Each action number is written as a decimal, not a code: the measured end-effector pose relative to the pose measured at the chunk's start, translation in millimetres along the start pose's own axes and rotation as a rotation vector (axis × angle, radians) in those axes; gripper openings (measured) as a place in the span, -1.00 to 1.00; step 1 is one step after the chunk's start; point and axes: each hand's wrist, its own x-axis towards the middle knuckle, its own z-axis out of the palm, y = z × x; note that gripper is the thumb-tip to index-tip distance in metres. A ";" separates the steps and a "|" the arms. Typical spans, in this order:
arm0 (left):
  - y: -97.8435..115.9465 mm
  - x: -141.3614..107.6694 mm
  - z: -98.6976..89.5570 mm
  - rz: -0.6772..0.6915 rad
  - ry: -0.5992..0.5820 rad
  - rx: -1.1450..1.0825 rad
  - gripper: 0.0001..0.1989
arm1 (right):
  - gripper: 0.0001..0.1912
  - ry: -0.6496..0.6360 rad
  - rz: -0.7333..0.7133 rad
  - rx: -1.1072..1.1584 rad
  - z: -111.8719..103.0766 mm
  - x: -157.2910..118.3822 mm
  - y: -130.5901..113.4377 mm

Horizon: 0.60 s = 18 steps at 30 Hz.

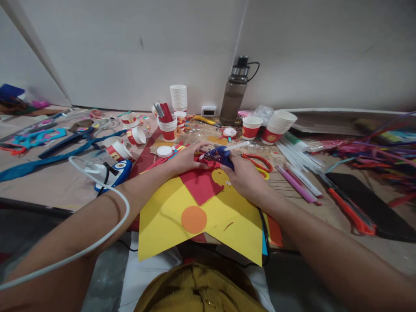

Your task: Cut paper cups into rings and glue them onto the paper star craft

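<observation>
A blue hot glue gun with a pale glue stick out of its back is gripped in my right hand, its nozzle toward my left. My left hand is closed at the fingertips on a small red piece close to that nozzle; the piece's exact form is hard to make out. Below my hands lie a red paper square, an orange paper circle and a yellow circle, on yellow paper sheets.
Scissors lie right of my right hand. Paper cups, a water bottle and glue sticks stand or lie behind. A red cutter lies at right. A white cable crosses my left forearm.
</observation>
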 end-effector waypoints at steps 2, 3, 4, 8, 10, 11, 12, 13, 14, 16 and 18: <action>0.2 0.0 0.3 0.009 0.002 0.002 -0.20 | -0.72 -0.009 -0.004 0.054 1.6 0.4 0.5; 1.0 -0.2 0.4 0.010 0.009 0.009 -0.20 | -0.70 -0.011 0.002 0.082 2.2 0.5 1.3; 2.2 -0.5 0.5 0.006 0.017 0.017 -0.21 | -0.69 -0.010 0.009 0.108 2.9 0.6 2.4; 6.4 -1.6 0.5 -0.019 0.027 0.020 -0.22 | -0.71 -0.013 0.025 0.192 3.1 1.7 8.0; 6.6 -1.7 0.2 -0.022 0.015 0.019 -0.21 | -0.71 -0.029 0.031 0.211 1.2 2.2 10.3; 6.2 -1.7 -0.1 -0.024 0.015 0.023 -0.20 | -0.71 -0.042 0.036 0.213 -0.2 2.4 11.3; 5.8 -1.7 -0.4 -0.024 0.015 0.029 -0.20 | -0.71 -0.057 0.042 0.212 -1.6 2.4 12.2; 5.4 -1.8 -0.7 -0.022 0.013 0.037 -0.19 | -0.71 -0.070 0.051 0.210 -2.8 2.4 13.0; 5.1 -2.0 -1.1 -0.017 0.009 0.046 -0.19 | -0.70 -0.077 0.061 0.211 -3.8 2.4 13.6; 5.6 -2.5 -1.7 -0.006 -0.001 0.056 -0.19 | -0.69 -0.078 0.080 0.222 -4.2 2.8 14.4; 7.2 -3.0 -2.0 0.009 -0.015 0.037 -0.20 | -0.68 -0.074 0.093 0.245 -2.4 4.1 14.7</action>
